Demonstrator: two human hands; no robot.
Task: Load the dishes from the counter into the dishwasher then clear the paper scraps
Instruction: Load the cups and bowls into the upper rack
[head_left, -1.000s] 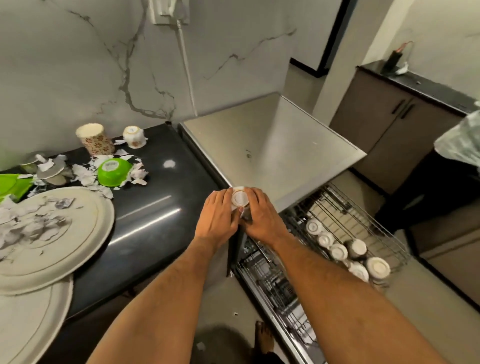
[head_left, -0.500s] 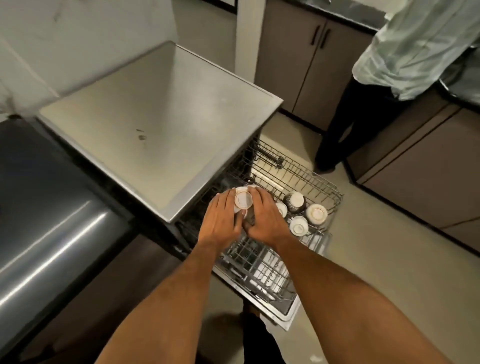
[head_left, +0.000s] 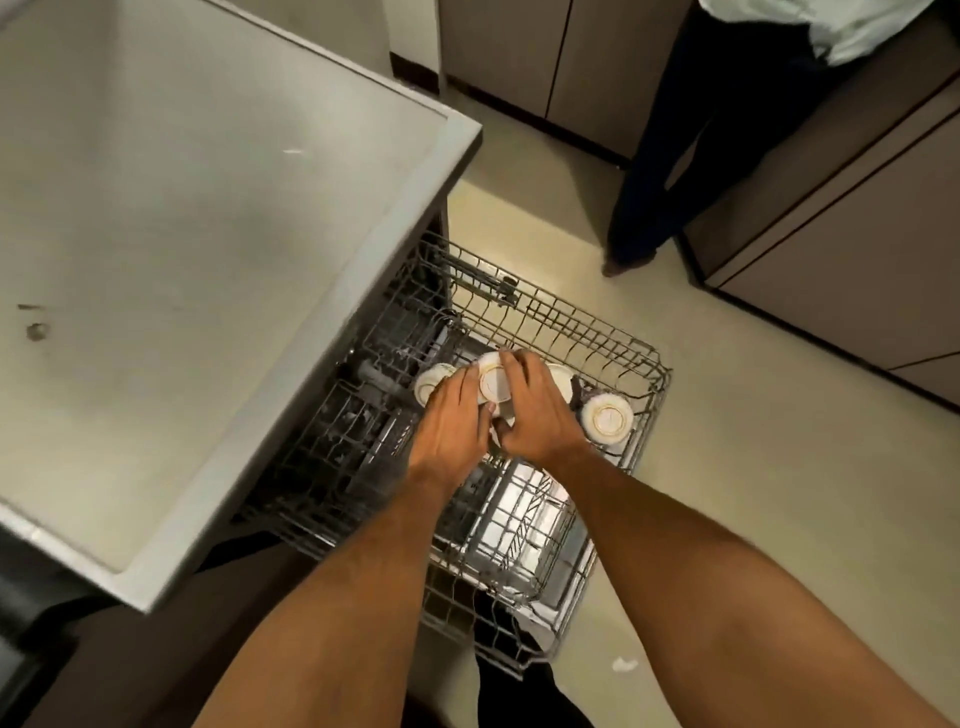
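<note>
Head view: we have carried the cup (head_left: 493, 383), upside down, from the table down to the rack (head_left: 613, 343). Left hand (head_left: 451, 418) and right hand (head_left: 537, 410) both grip it between cups near the rack's far edge; seating comes next.

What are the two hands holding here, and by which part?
An upturned cup, held by its sides between the left hand and right hand, above the upper rack.

Both my bare forearms reach forward and down, wrists close together. My left hand (head_left: 451, 415) and right hand (head_left: 537, 410) sit side by side, backs up, fingers (head_left: 511, 371) curled inward, gripping between them.
</note>
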